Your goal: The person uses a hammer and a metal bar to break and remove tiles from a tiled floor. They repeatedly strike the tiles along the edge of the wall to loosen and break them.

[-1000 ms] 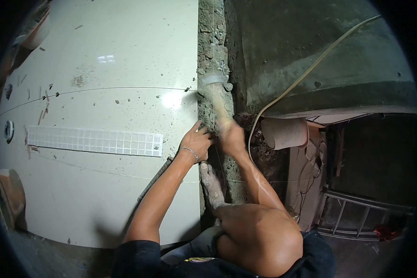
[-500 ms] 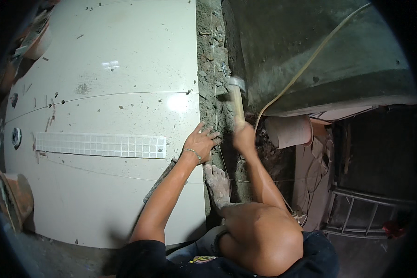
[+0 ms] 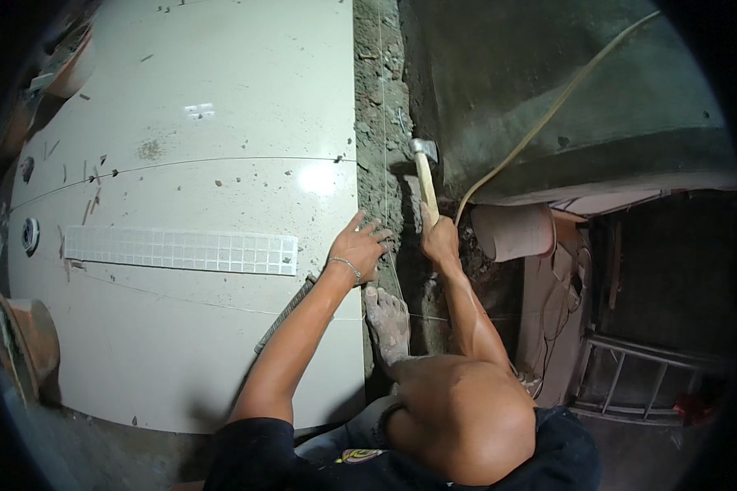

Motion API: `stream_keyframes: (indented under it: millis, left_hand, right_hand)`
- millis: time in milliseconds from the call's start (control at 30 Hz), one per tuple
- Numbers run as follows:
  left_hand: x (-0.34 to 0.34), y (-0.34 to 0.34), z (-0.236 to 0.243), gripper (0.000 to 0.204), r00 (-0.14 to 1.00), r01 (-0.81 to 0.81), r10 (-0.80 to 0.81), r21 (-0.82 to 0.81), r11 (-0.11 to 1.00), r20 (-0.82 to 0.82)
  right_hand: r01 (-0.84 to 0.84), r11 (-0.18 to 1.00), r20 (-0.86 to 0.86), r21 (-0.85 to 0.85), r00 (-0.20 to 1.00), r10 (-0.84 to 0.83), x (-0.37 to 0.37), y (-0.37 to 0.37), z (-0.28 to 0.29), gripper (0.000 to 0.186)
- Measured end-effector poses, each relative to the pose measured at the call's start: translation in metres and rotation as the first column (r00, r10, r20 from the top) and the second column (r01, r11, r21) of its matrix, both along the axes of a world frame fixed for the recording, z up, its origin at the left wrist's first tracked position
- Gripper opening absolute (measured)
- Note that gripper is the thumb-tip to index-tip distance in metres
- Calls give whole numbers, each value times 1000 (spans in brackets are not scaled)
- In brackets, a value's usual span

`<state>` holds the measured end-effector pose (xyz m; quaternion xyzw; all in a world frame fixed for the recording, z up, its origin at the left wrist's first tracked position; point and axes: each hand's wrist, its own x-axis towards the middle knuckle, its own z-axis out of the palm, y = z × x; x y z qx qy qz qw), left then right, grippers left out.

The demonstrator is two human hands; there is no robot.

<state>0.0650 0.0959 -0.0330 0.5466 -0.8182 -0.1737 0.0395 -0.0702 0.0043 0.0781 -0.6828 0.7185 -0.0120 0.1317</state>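
My right hand [image 3: 440,243] grips the pale wooden handle of a hammer [image 3: 427,182]. Its metal head is up and away from me, over the right side of a rough strip of grey mortar and rubble [image 3: 377,123]. My left hand [image 3: 359,250], with a bracelet at the wrist, lies with fingers spread at the edge of the large cream tiles [image 3: 246,196], fingertips reaching onto the strip. A thin taut string [image 3: 384,98] runs along the strip, past the left fingertips. My bare foot [image 3: 387,323] stands on the strip just below that hand.
A white gridded strip [image 3: 180,250] lies on the tiles among scattered crumbs. Buckets stand at left [image 3: 33,348] and right [image 3: 512,231]. A pale hose [image 3: 540,123] crosses the dark surface at upper right. A metal ladder [image 3: 639,380] lies at lower right.
The right hand and hammer, blurred before, are sharper now, and the hammer head is tilted differently. My left hand keeps its place on the tile edge. The whole view has shifted slightly.
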Motion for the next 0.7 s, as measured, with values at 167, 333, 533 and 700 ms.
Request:
stream_keyframes:
  millis: [167, 333, 533, 700]
  left_hand:
    - [-6, -5, -15, 54, 972, 86, -80, -17, 996, 220]
    - [-9, 0, -39, 59, 843, -109, 72, -38, 993, -533]
    - [8, -3, 21, 58, 1000, -12, 12, 34, 999, 11]
    - [3, -6, -6, 57, 987, -93, 93, 11, 996, -134]
  right_hand:
    - [-279, 960, 586, 17, 781, 217, 29, 32, 8, 58]
    - [-705, 668, 281, -238, 608, 743, 17, 52, 10, 47]
    - [-69, 996, 150, 53, 987, 60, -7, 1, -5, 82]
    - [-438, 893, 581, -103, 702, 412, 9, 60, -3, 50]
